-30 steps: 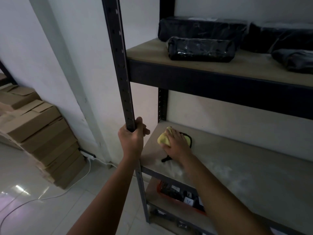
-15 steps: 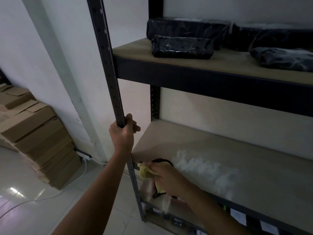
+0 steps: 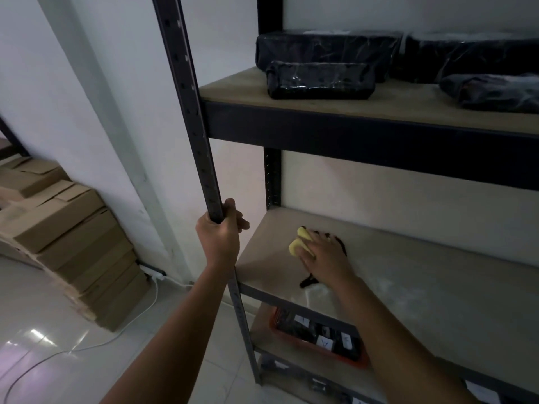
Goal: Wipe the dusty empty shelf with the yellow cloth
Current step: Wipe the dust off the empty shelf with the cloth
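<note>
One view only, from my head camera. My left hand (image 3: 219,237) grips the dark perforated steel upright (image 3: 194,112) to steady me. My right hand (image 3: 323,255) presses flat on the bunched yellow cloth (image 3: 300,243), pinning it near the left back corner of the dusty pale wooden shelf (image 3: 423,287). I'm mid-wipe, I'd say. A pale dust film shows to the right, so the next stroke should sweep that way under even pressure.
</note>
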